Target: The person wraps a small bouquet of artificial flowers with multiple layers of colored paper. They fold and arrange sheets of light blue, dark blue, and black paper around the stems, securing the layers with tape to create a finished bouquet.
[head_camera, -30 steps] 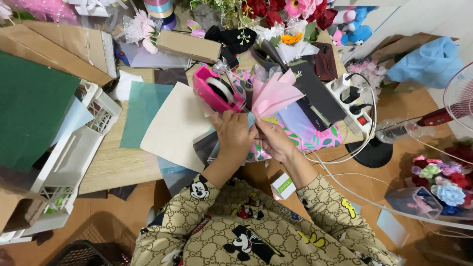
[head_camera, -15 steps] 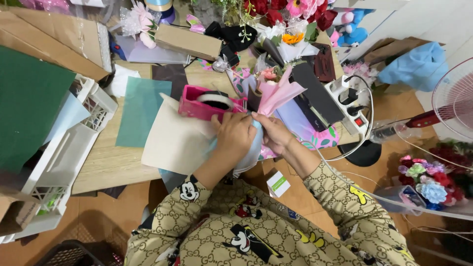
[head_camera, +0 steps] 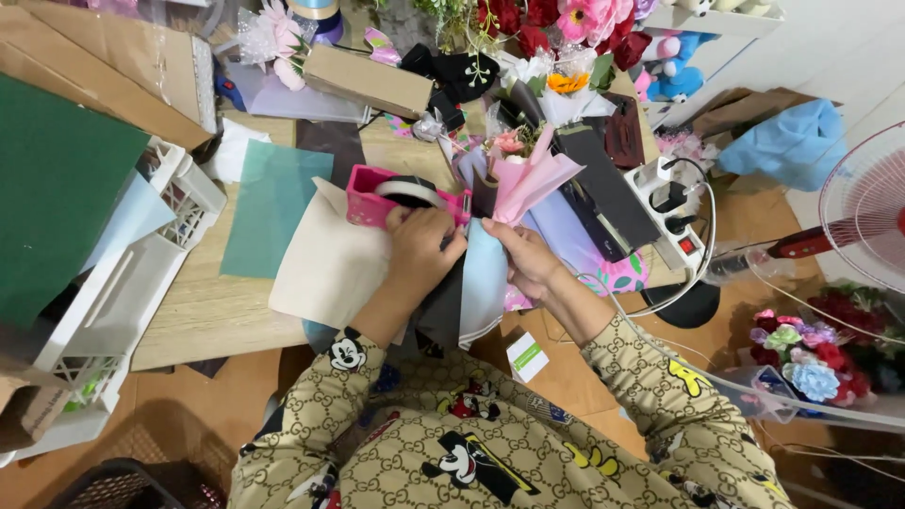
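The bouquet (head_camera: 514, 193) is partly wrapped: pink paper fans around its small flowers, and a pale blue sheet (head_camera: 483, 283) hangs below. The right hand (head_camera: 528, 259) is clamped on the wrap's neck, just right of the pink tape dispenser (head_camera: 401, 198). The left hand (head_camera: 421, 247) touches the dispenser's roll, fingers curled; taping looks not yet done.

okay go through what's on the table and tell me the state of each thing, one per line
Left hand: at the pink tape dispenser, pinching near its roll.
Right hand: closed on the small bouquet, held upright.
Pale blue paper: hanging between the hands.
Power strip: plugs in.
Fan: blades unclear.
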